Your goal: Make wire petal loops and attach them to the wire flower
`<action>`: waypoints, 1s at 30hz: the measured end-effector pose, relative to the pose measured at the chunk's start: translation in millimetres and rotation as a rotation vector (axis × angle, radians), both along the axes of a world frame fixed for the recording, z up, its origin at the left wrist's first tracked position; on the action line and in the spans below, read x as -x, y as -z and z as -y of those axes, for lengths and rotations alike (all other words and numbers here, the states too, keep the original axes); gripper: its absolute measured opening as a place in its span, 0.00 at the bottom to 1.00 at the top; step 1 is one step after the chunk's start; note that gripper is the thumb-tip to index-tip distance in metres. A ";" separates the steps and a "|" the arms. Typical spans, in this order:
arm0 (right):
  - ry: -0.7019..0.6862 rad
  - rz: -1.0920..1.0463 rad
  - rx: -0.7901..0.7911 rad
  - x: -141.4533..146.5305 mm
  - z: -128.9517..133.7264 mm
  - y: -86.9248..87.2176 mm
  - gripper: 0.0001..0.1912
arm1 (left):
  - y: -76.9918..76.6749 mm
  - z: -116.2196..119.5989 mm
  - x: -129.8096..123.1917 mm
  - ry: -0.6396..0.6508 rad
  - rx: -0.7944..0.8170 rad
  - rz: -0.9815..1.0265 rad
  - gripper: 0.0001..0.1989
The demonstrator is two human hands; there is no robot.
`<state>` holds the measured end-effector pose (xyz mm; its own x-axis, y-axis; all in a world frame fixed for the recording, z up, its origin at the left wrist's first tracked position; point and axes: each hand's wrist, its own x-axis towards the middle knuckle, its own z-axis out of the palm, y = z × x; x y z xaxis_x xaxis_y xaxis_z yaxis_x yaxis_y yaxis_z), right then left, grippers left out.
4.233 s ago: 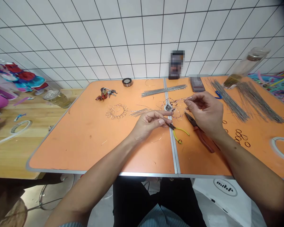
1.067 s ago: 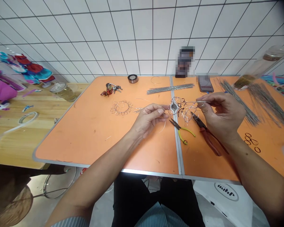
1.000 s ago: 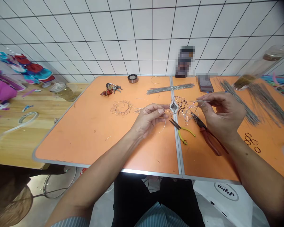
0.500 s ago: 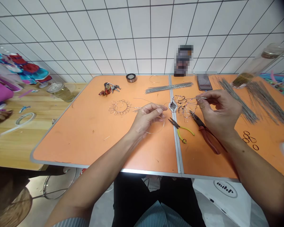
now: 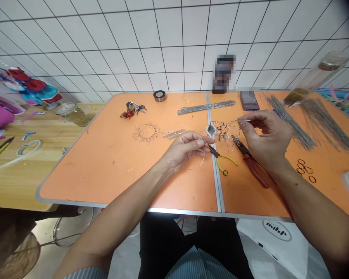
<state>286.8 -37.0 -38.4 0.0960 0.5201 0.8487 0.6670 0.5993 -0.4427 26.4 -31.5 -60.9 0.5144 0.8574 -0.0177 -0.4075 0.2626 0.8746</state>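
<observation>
My left hand (image 5: 189,149) pinches a thin silvery wire, whose curved end (image 5: 203,157) hangs below the fingers. On the right, my right hand (image 5: 266,131) holds a short wire end (image 5: 246,120) between thumb and fingertips. Between the hands lies a tangle of looped wire (image 5: 228,131) with dark and purplish bits, beside a small pale-rimmed piece (image 5: 211,130). Yellow-handled pliers (image 5: 221,158) lie just below it. Red-handled pliers (image 5: 256,168) rest partly beneath my right hand and wrist.
On the orange table (image 5: 90,162) are a looped wire ring (image 5: 147,132), keys (image 5: 133,110), tape (image 5: 159,96), wire bundles (image 5: 206,107), a phone (image 5: 249,100), a glass jar (image 5: 311,83) and dark rings (image 5: 304,168). A cutter (image 5: 2,146) lies on the wooden table.
My left hand has moved slightly right and down, and its wire has swung. The view has shifted a little. Another person's hand at the far left has gone, leaving the cutter visible.
</observation>
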 end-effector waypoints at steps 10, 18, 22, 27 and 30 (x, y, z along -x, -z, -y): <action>0.008 -0.139 0.115 -9.0 -7.1 0.2 0.07 | 2.5 -6.6 1.2 -0.102 0.102 0.017 0.19; 0.224 -0.211 0.084 -80.0 -48.1 -11.1 0.07 | 4.2 -9.4 3.0 -0.150 0.123 -0.043 0.18; 0.476 -0.224 0.247 -111.9 -63.4 -10.8 0.08 | 7.2 -9.7 3.3 -0.166 0.092 -0.042 0.21; 0.482 -0.175 0.447 -113.0 -59.4 -2.0 0.06 | 5.4 -9.4 3.9 -0.177 0.091 -0.081 0.22; 0.502 -0.167 0.529 -111.4 -60.4 6.1 0.04 | 2.7 -8.7 3.4 -0.173 0.101 -0.091 0.23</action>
